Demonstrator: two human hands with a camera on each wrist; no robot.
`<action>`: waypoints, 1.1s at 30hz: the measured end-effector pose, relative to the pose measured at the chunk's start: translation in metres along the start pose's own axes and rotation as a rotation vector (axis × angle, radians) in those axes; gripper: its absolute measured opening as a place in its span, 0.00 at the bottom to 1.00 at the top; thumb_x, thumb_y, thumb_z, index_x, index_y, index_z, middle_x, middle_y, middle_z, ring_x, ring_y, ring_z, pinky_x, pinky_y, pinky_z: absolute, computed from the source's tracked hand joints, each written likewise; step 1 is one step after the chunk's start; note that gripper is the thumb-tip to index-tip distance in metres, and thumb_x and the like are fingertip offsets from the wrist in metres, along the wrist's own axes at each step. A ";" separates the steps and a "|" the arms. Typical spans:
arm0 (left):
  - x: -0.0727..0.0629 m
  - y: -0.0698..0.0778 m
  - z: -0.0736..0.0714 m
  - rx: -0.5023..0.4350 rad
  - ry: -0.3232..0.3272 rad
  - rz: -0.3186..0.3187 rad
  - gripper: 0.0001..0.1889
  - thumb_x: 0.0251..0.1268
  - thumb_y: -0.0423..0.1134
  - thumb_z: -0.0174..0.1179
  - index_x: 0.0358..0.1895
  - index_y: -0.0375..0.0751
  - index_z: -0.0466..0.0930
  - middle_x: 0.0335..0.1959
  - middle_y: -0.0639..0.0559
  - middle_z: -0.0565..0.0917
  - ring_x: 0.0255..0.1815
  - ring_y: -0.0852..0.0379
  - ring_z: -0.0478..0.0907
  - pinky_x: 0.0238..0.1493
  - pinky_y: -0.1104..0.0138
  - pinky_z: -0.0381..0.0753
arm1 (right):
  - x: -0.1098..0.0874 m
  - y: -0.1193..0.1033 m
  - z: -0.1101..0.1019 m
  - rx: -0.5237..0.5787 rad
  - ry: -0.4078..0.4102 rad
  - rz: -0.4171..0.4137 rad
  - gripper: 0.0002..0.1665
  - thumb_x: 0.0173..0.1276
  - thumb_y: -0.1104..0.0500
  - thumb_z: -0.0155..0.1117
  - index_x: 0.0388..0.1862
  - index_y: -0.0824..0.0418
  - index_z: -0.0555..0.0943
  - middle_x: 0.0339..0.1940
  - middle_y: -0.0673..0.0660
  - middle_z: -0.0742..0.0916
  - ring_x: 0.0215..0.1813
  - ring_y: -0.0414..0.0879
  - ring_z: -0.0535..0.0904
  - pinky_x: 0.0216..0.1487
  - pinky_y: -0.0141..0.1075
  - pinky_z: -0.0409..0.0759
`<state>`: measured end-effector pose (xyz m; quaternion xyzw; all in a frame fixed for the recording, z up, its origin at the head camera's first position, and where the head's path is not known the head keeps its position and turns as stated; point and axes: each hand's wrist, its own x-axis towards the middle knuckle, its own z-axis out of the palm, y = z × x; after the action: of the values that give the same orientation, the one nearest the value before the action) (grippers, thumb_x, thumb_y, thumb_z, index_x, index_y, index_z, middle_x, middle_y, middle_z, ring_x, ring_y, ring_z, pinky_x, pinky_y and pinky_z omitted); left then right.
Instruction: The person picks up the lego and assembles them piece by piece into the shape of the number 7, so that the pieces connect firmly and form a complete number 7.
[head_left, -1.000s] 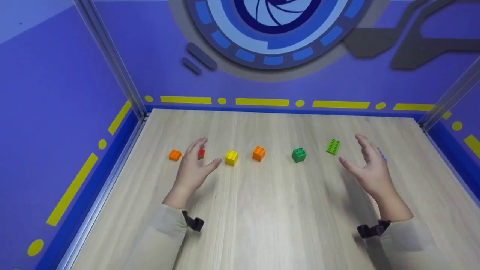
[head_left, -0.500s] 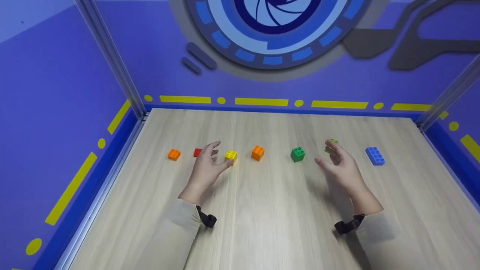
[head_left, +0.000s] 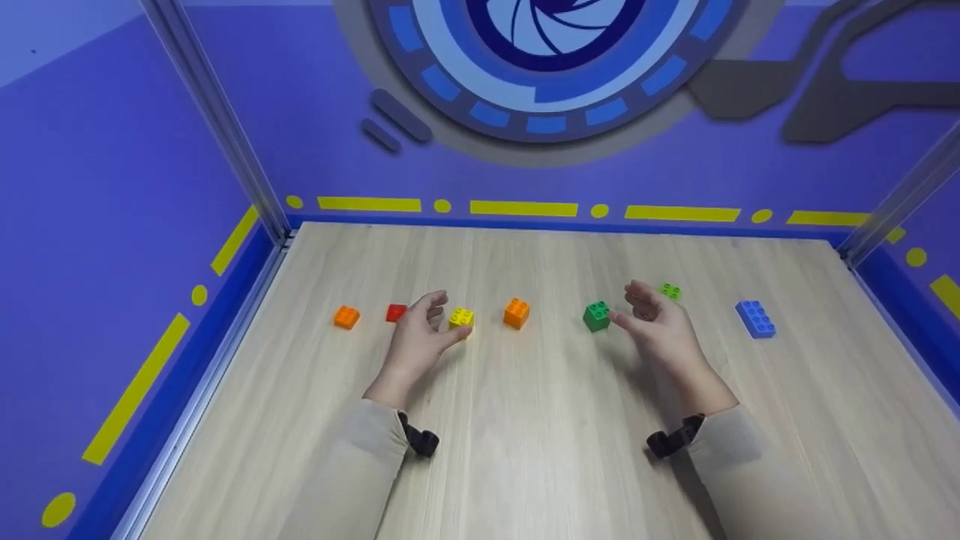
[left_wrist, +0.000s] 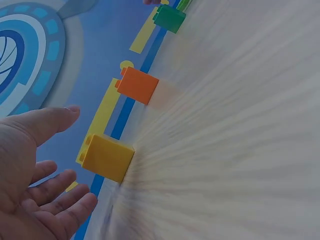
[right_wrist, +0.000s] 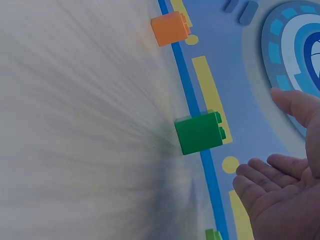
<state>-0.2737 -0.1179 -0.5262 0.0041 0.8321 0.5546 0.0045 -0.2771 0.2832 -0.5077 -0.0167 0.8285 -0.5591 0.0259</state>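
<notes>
My left hand [head_left: 418,339] hovers by the yellow brick [head_left: 460,319], its thumb overlapping the brick's front in the head view. In the left wrist view the yellow brick [left_wrist: 108,158] stands apart from the spread thumb and fingers. Over on the right, my right hand [head_left: 664,330] is beside the dark green brick [head_left: 597,316], thumb tip right at its edge. The right wrist view has that green brick [right_wrist: 200,133] in front of the parted thumb and fingers. Neither hand holds anything. A light green brick [head_left: 670,291] is partly hidden behind the right hand.
An orange brick [head_left: 516,313] stands between the hands. Farther left lie a red brick [head_left: 396,313], partly covered by the left hand, and a flatter orange brick [head_left: 346,317]. A long blue brick [head_left: 755,319] lies at the right. Blue printed walls [head_left: 525,176] border the wooden table [head_left: 540,450].
Both hands have moved inward: the left rightward to the yellow brick, the right leftward past the light green brick to the dark green one. The blue brick has come into full view.
</notes>
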 end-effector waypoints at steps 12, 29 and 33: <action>0.003 -0.004 0.001 -0.018 -0.030 -0.008 0.36 0.71 0.31 0.79 0.80 0.32 0.77 0.78 0.38 0.83 0.81 0.40 0.81 0.81 0.52 0.82 | 0.014 0.001 0.013 -0.035 -0.059 0.062 0.50 0.80 0.55 0.76 0.91 0.68 0.63 0.89 0.69 0.74 0.90 0.65 0.70 0.91 0.56 0.67; 0.011 -0.014 0.004 0.013 -0.051 0.019 0.25 0.75 0.31 0.75 0.72 0.34 0.85 0.67 0.39 0.90 0.71 0.43 0.88 0.74 0.53 0.88 | 0.023 0.012 0.020 -0.217 -0.072 0.038 0.43 0.81 0.54 0.75 0.86 0.69 0.71 0.83 0.72 0.79 0.81 0.67 0.81 0.82 0.58 0.80; 0.012 -0.014 0.003 0.036 -0.063 0.018 0.25 0.75 0.31 0.75 0.73 0.34 0.84 0.67 0.40 0.90 0.71 0.43 0.88 0.74 0.52 0.87 | 0.024 0.010 0.021 -0.239 -0.070 0.035 0.42 0.80 0.54 0.76 0.87 0.66 0.72 0.84 0.70 0.79 0.80 0.66 0.82 0.79 0.57 0.83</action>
<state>-0.2853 -0.1205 -0.5405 0.0291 0.8413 0.5393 0.0255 -0.2998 0.2663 -0.5257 -0.0246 0.8879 -0.4551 0.0624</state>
